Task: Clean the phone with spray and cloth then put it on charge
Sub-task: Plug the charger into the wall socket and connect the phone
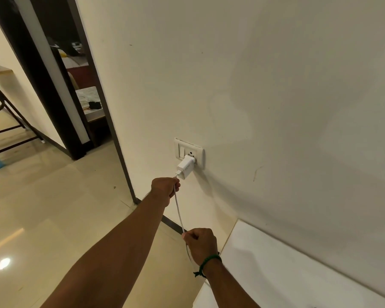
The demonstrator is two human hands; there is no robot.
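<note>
Cream wall [276, 85] straight ahead, glossy tiled floor [54, 207] off to the left, and a dark-framed doorway [76, 63] beyond it. Low on the wall sits a white socket plate [200, 155], and the white charger [186, 166] is plugged into it, jutting out towards us. Now the cable [178, 210]: it leaves the charger's outer end and runs down, fairly straight, between the two hands. The left grip [165, 188] is just below the charger, fingers curled round the cable right at its plug end. The right grip [201, 243] (green thread band [209, 261] on that wrist) is lower and nearer to us, just beside the corner of the white bench [298, 274]. Its fingers and thumb are closed round the same cable, which trails on below the fist. Through the doorway there's a bed [88, 95] with a small dark flat thing [95, 105] lying on it; phone or not, I cannot tell from here.
</note>
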